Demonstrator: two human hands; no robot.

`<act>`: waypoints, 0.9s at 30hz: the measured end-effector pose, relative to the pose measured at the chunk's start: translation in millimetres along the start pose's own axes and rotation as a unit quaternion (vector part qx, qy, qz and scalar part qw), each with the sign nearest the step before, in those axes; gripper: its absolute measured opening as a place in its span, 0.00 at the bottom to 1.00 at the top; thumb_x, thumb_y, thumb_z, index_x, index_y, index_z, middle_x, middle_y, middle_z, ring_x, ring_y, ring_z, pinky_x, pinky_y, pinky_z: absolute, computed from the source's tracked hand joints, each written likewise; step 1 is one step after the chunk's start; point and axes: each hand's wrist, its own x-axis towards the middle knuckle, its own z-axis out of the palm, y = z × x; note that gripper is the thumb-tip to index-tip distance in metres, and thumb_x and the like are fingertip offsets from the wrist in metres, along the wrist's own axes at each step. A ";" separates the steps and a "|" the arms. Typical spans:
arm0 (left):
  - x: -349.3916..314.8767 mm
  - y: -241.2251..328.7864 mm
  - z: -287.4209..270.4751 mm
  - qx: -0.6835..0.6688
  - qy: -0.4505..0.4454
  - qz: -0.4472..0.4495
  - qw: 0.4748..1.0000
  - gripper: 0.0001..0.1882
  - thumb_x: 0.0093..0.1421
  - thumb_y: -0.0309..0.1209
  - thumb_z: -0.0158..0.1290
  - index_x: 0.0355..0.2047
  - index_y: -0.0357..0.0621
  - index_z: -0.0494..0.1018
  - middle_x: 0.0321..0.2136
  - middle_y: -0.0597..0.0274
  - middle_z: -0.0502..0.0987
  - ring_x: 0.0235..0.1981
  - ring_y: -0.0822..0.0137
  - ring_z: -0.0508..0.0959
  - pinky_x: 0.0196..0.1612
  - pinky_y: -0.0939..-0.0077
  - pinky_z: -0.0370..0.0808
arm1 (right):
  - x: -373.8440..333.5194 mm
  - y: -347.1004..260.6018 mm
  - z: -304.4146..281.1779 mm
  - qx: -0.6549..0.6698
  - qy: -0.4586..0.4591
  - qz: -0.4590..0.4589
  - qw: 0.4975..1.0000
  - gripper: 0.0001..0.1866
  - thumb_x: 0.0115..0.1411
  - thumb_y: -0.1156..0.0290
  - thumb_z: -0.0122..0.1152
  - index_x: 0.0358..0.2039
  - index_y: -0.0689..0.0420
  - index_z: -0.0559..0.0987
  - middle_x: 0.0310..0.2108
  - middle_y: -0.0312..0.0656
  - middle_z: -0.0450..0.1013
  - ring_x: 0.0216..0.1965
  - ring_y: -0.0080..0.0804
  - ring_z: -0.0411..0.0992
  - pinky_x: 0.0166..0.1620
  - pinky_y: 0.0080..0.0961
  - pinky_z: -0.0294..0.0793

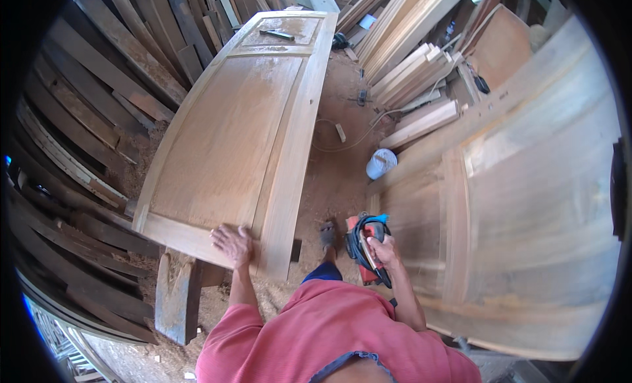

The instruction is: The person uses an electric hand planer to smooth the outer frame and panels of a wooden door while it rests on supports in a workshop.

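My left hand (233, 246) lies flat, fingers spread, on the near end of a panelled wooden door (224, 133). Fine dust covers parts of the door, and a small long-handled tool (276, 35) rests on its far panel. Down at my right side, my right hand (385, 251) is wrapped round the handle of a red and black power tool (364, 275). Its dark cord is looped around the body, with a bit of bright blue at the top. The tool's underside is hidden, so I cannot tell whether it is a planer or a sander.
A second large wooden door (526, 205) stands close on my right. A white bucket (381, 164) sits beside it on the dusty floor (339, 146), where a thin cable (368, 129) runs. Dark planks (85, 126) line the left; pale timber (408, 34) is stacked far right.
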 end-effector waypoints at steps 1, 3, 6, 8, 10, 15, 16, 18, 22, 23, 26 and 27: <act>6.2 -2.6 -0.4 0.003 -0.005 -0.023 1.000 0.43 0.71 0.57 0.35 0.73 0.33 0.53 0.73 0.27 0.48 0.75 0.35 0.48 0.75 0.42 0.44 | 16.2 -14.3 3.1 0.006 -0.012 0.017 1.000 0.11 0.64 0.67 0.64 0.25 0.56 0.77 0.17 0.34 0.72 0.16 0.22 0.70 0.21 0.24 0.68; 19.5 5.5 -5.2 0.001 -0.019 -0.060 0.998 0.42 0.72 0.56 0.36 0.73 0.34 0.53 0.73 0.28 0.47 0.76 0.37 0.47 0.76 0.44 0.44 | 57.7 -32.7 2.3 -0.005 -0.031 0.026 0.999 0.11 0.65 0.66 0.64 0.26 0.56 0.77 0.17 0.34 0.72 0.17 0.22 0.69 0.21 0.23 0.68; 31.0 3.5 -2.0 0.003 -0.018 -0.103 0.994 0.41 0.72 0.55 0.36 0.74 0.35 0.51 0.74 0.31 0.46 0.76 0.38 0.47 0.76 0.45 0.43 | 114.7 -44.2 -6.4 -0.032 -0.060 0.026 0.997 0.09 0.65 0.66 0.64 0.31 0.56 0.77 0.20 0.34 0.73 0.17 0.22 0.69 0.21 0.24 0.68; 34.3 8.3 -9.9 0.025 -0.025 -0.129 0.991 0.41 0.73 0.54 0.36 0.73 0.35 0.52 0.74 0.31 0.48 0.76 0.38 0.48 0.76 0.45 0.44 | 142.3 -63.6 -10.1 -0.061 -0.037 0.072 0.995 0.08 0.64 0.67 0.64 0.32 0.57 0.77 0.20 0.34 0.72 0.18 0.22 0.70 0.21 0.25 0.69; 44.7 5.3 -5.0 0.033 -0.011 -0.148 0.988 0.40 0.73 0.54 0.36 0.73 0.35 0.53 0.73 0.31 0.49 0.75 0.38 0.48 0.76 0.46 0.44 | 172.3 -72.7 -13.2 -0.047 -0.036 0.039 0.997 0.12 0.62 0.63 0.65 0.30 0.59 0.77 0.20 0.35 0.73 0.19 0.23 0.71 0.22 0.27 0.71; 66.3 10.6 6.5 0.031 0.023 -0.220 0.975 0.38 0.73 0.53 0.35 0.71 0.34 0.57 0.72 0.31 0.53 0.74 0.38 0.52 0.75 0.47 0.48 | 237.0 -119.5 -41.0 -0.038 -0.027 0.055 0.997 0.11 0.64 0.65 0.64 0.28 0.56 0.76 0.20 0.33 0.72 0.17 0.22 0.69 0.21 0.26 0.69; 68.9 16.7 5.6 0.030 0.020 -0.225 0.974 0.38 0.73 0.53 0.35 0.71 0.34 0.57 0.72 0.31 0.53 0.74 0.38 0.52 0.75 0.47 0.48 | 246.3 -134.4 -45.1 -0.030 -0.020 0.066 0.997 0.11 0.64 0.65 0.64 0.28 0.55 0.76 0.20 0.33 0.71 0.17 0.21 0.69 0.21 0.25 0.69; 79.2 26.5 0.0 0.012 0.004 -0.275 0.961 0.37 0.74 0.53 0.34 0.70 0.33 0.58 0.72 0.32 0.54 0.74 0.39 0.54 0.75 0.48 0.50 | 264.0 -166.6 -45.8 -0.019 -0.016 0.058 0.998 0.11 0.64 0.64 0.64 0.27 0.53 0.76 0.19 0.31 0.70 0.17 0.20 0.68 0.20 0.24 0.67; 131.5 68.0 30.4 -0.060 0.071 -0.284 0.954 0.36 0.73 0.50 0.39 0.67 0.30 0.60 0.69 0.27 0.57 0.72 0.35 0.57 0.74 0.47 0.54 | 335.4 -200.4 -48.2 -0.006 -0.045 0.030 0.999 0.11 0.63 0.63 0.65 0.31 0.54 0.75 0.20 0.33 0.71 0.17 0.21 0.69 0.21 0.23 0.69; 145.9 93.6 39.7 -0.036 0.151 -0.190 0.969 0.35 0.73 0.48 0.42 0.66 0.27 0.60 0.68 0.24 0.58 0.70 0.32 0.58 0.73 0.46 0.55 | 353.4 -211.5 -44.4 -0.002 -0.049 0.013 0.999 0.11 0.64 0.63 0.65 0.31 0.54 0.75 0.20 0.32 0.71 0.17 0.21 0.69 0.21 0.22 0.69; 191.6 206.0 56.2 -0.036 0.253 0.018 0.967 0.35 0.69 0.42 0.50 0.64 0.22 0.60 0.64 0.17 0.59 0.67 0.25 0.60 0.72 0.41 0.57 | 409.7 -240.7 -39.1 0.031 -0.061 0.000 0.998 0.11 0.64 0.63 0.65 0.31 0.54 0.75 0.20 0.32 0.71 0.17 0.21 0.69 0.21 0.23 0.69; 206.2 251.9 55.6 -0.062 0.222 0.073 0.970 0.36 0.68 0.42 0.51 0.64 0.22 0.59 0.65 0.17 0.58 0.68 0.25 0.59 0.72 0.40 0.56 | 428.6 -250.8 -37.7 0.033 -0.063 0.006 0.997 0.11 0.63 0.63 0.65 0.31 0.54 0.75 0.20 0.33 0.72 0.17 0.22 0.69 0.21 0.23 0.69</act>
